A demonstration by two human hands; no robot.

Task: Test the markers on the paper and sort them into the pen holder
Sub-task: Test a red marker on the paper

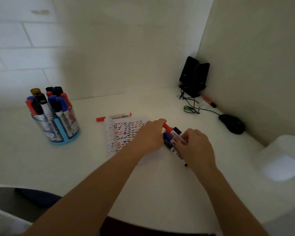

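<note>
1. Nearest: two bare forearms reach over the bench toward the right edge of the paper.
2. Left grip: lies over the paper's right part, fingers curled round the cap end of a red marker.
3. Right grip: just right of the paper, fingers curled onto a bundle of markers lying on the bench. Cannot tell which barrel it pinches.
4. Looks like uncapping the red marker for a test stroke. The paper carries rows of coloured ticks.
5. Pen holder: well left of the paper, upright, crowded with markers. Loose marker, red at both ends, lies just beyond the paper's far edge.
6. Risks:
   - Pulling the cap may jolt the bundle, so markers roll right of the paper toward the mouse.
   - The left wrist over the ticks could smear ink if any is wet.
   - The crowded holder leaves little room, so forcing one in could tip it.
   - Tested and untested markers could get mixed in the bundle.
</note>
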